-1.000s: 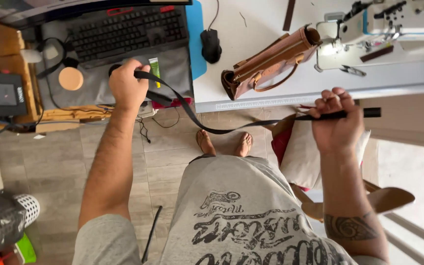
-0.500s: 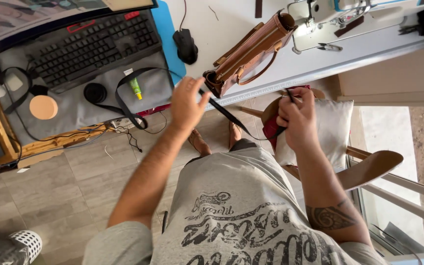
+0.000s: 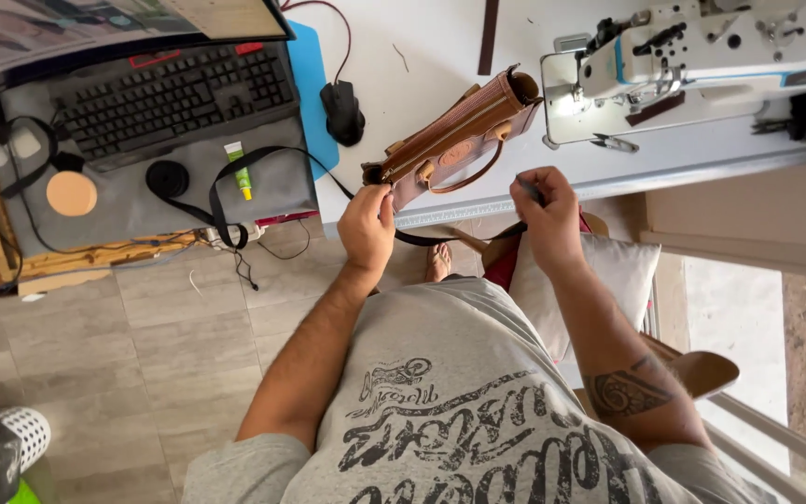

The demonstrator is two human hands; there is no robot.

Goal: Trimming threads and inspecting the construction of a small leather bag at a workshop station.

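**Hands close in on the brown bag at the table edge**

Since the earlier frames both hands have come up from the stretched black strap to the bag. Now the left hand (image 3: 367, 227) pinches the near end of the brown leather bag (image 3: 454, 142), fingers closed on its corner. Meanwhile the right hand (image 3: 548, 222) is closed around the black strap (image 3: 235, 177), whose end pokes out above the fingers.

Lying on its side, the bag overhangs the edge of the white table (image 3: 440, 37). It is tan and ribbed, with a curved handle and a round patch on its side. From the hands the strap runs left in a loop over a grey mat (image 3: 142, 201), where a small green tube (image 3: 239, 168) lies beside it.

On the mat sits a black keyboard (image 3: 174, 93); a black mouse (image 3: 341, 112) rests on the table, and a white sewing machine (image 3: 692, 65) stands to the right. Below, the floor is grey tile (image 3: 142, 345), and a cushioned chair (image 3: 599, 271) stands behind the person.
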